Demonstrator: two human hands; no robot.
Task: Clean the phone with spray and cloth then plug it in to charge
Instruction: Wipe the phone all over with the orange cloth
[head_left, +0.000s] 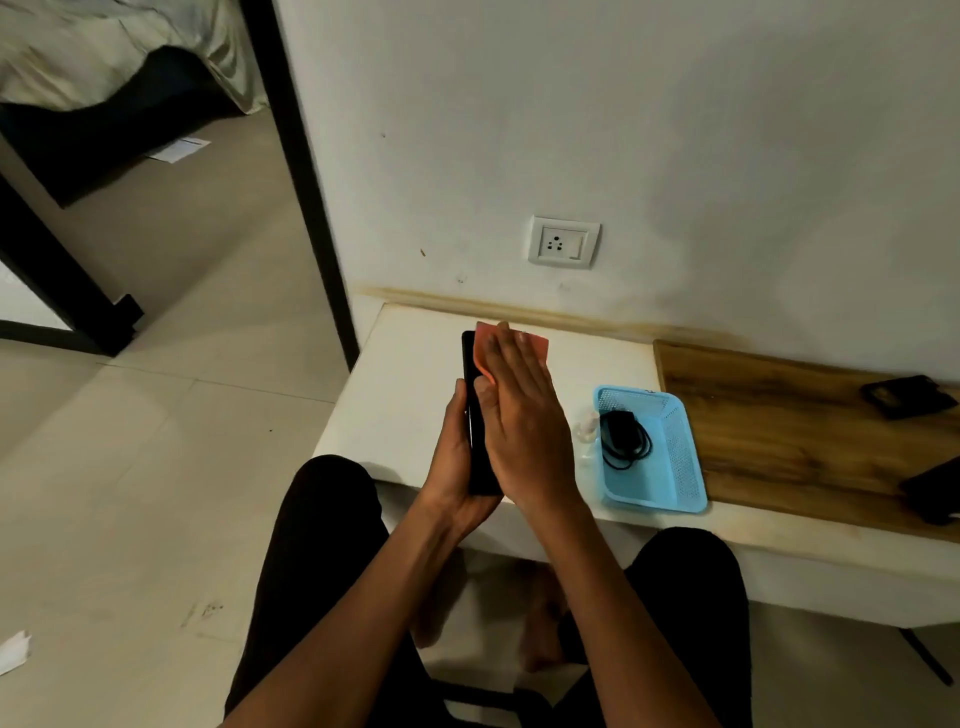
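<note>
My left hand (453, 457) grips a black phone (474, 415), held on edge above the white desk (400, 395). My right hand (519, 415) lies flat with straight fingers against the phone's face, pressing an orange-pink cloth (535, 345) onto it. The cloth sticks out past my fingertips at the top. A black charger with its coiled cable (623, 439) lies in a light blue plastic basket (675, 457) to the right. A small pale bottle (586, 432), partly hidden by my right hand, stands beside the basket. A white wall socket (563, 242) sits above the desk.
A wooden board (779, 421) covers the desk's right part, with dark objects (906, 396) on it near the right edge. My knees are below the desk front. Tiled floor and a dark door frame (306, 171) lie to the left.
</note>
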